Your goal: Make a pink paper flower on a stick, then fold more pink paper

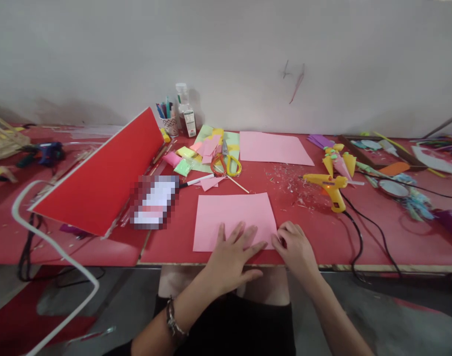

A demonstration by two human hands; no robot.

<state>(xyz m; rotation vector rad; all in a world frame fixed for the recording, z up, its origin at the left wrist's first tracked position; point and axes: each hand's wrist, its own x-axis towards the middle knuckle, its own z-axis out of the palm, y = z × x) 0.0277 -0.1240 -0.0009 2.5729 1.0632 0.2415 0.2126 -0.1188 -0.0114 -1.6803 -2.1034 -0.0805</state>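
Observation:
A sheet of pink paper (pixel 233 210) lies in front of me at the table's near edge. My left hand (pixel 231 254) rests flat on its lower part, fingers spread. At the sheet's lower right corner, my right hand (pixel 296 249) is closed with the fingers curled, thumb and forefinger pinching the paper's edge. A second pink sheet (pixel 273 147) lies farther back near the wall. Between the two sheets are scissors (pixel 227 165) with red and yellow handles, a thin wooden stick (pixel 237 185), a white marker (pixel 199 180) and pink paper scraps (pixel 211 183).
A yellow glue gun (pixel 329 188) with a black cord lies at right, near shavings. On the left, a red board (pixel 107 173) leans at a slant behind a blurred phone (pixel 155 202). Behind stand a bottle (pixel 187 116) and a cup of pens (pixel 170 125). A white cable (pixel 66 254) loops at left.

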